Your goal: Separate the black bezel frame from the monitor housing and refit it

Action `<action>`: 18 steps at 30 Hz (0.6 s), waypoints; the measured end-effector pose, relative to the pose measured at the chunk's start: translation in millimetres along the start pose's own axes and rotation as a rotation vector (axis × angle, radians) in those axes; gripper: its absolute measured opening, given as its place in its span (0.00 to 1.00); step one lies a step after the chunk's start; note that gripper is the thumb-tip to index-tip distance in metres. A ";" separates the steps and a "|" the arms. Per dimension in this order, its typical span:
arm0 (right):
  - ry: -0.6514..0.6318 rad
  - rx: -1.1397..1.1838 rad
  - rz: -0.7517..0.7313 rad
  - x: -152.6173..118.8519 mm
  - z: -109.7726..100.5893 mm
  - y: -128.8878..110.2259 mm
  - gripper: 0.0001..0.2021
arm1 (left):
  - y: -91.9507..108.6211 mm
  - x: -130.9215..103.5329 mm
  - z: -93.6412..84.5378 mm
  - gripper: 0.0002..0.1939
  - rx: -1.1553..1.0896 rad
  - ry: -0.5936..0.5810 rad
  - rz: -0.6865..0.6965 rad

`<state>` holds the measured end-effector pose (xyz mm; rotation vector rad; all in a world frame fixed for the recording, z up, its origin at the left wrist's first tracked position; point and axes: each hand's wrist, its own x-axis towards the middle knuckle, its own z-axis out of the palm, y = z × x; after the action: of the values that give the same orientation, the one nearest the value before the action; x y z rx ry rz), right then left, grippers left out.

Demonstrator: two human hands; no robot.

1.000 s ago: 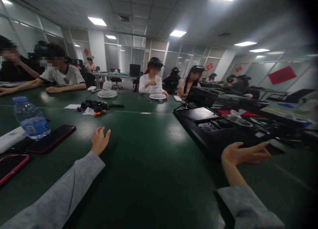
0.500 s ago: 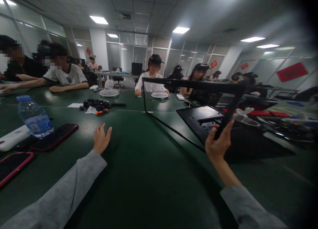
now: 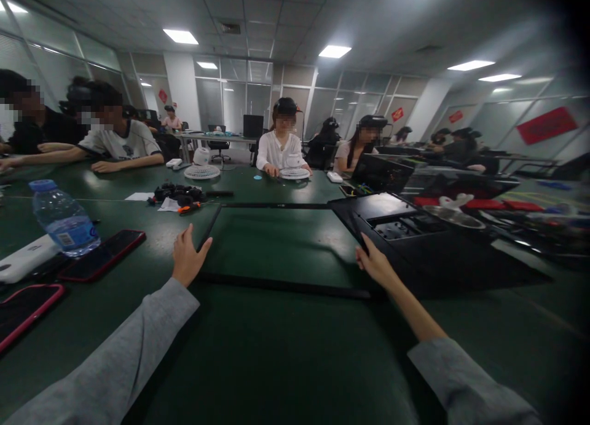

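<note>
A thin black rectangular bezel, like a screen's front frame, lies flat or nearly flat over the green table. Its left side meets my left hand, which is open with fingers and thumb spread around that edge. On the opposite side, my right hand is closed round the bezel's right bar. Partly beneath that hand and to its right rests a large black panel with a cut-out showing small parts. Whether the bezel's right corner touches the panel, I cannot tell.
A water bottle, a white device and two phones, one dark and one pink-edged, lie at left. Black cables sit farther back. A metal bowl stands at right. Several people sit around, one behind a white fan.
The bezel has swung down from a raised, tilted position to lie low between my hands. My right hand has lowered and moved left with it. My left hand has barely moved.
</note>
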<state>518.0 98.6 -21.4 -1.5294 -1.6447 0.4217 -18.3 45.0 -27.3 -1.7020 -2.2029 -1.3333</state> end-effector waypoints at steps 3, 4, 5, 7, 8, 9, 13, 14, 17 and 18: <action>-0.048 0.046 0.046 5.7 6.5 12.8 0.31 | -4.7 -0.7 2.5 0.32 0.065 -0.062 0.048; -0.057 0.079 0.069 7.3 7.1 14.0 0.30 | -6.7 -0.8 3.8 0.31 0.081 -0.093 0.064; -0.069 0.115 0.099 8.7 7.0 13.9 0.30 | -8.7 -0.7 5.2 0.30 0.094 -0.124 0.077; -0.104 0.191 0.171 10.1 5.0 10.8 0.30 | -12.3 0.0 7.9 0.30 0.106 -0.179 0.083; -0.119 0.235 0.199 10.2 3.4 8.5 0.29 | -13.6 0.5 8.9 0.30 0.108 -0.201 0.076; -0.131 0.282 0.215 9.7 1.6 6.2 0.29 | -14.4 1.1 9.6 0.30 0.108 -0.216 0.067; -0.135 0.380 0.183 5.0 -3.0 2.1 0.27 | -14.4 2.9 9.0 0.29 0.113 -0.238 0.042; -0.137 0.355 0.154 3.9 -2.5 2.7 0.27 | -14.1 3.2 8.2 0.28 0.114 -0.244 0.038; -0.149 0.211 0.017 2.5 3.0 6.6 0.27 | -13.5 3.9 6.3 0.26 0.100 -0.271 0.039; -0.152 0.161 -0.033 2.4 5.5 7.8 0.27 | -13.3 4.0 6.0 0.26 0.089 -0.274 0.042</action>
<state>519.3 104.0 -29.5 -1.3768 -1.7056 0.6504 -27.9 51.6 -36.8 -1.9879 -2.3078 -1.0283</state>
